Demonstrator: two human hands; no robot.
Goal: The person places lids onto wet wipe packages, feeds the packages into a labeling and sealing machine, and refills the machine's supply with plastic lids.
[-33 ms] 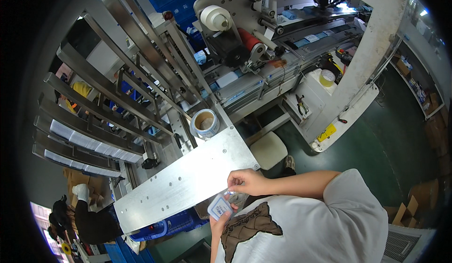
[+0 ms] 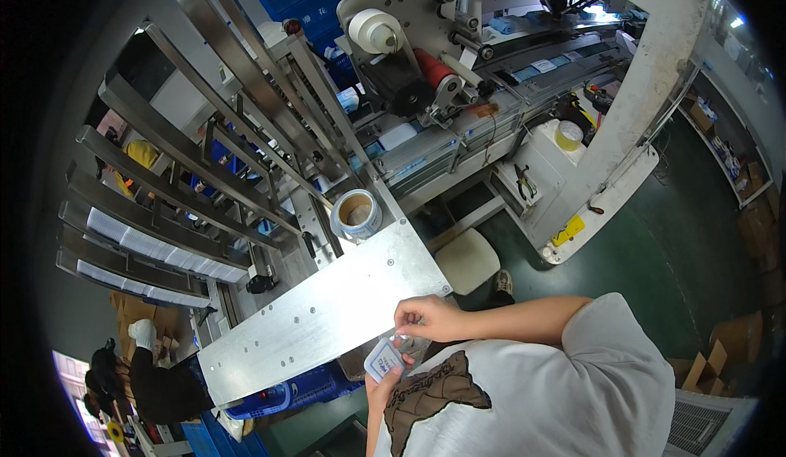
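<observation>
Looking light and flexible, the blue-bordered white packet [image 2: 381,361] suits edge holds; left hand [image 2: 386,386] grips it, right hand [image 2: 434,318] pinches clear film [image 2: 417,348].

White card [image 2: 382,360] in left fingers [image 2: 395,375]

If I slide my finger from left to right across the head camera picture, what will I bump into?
White glove → blue basket → card → stool → pliers → yellow roll.
</observation>
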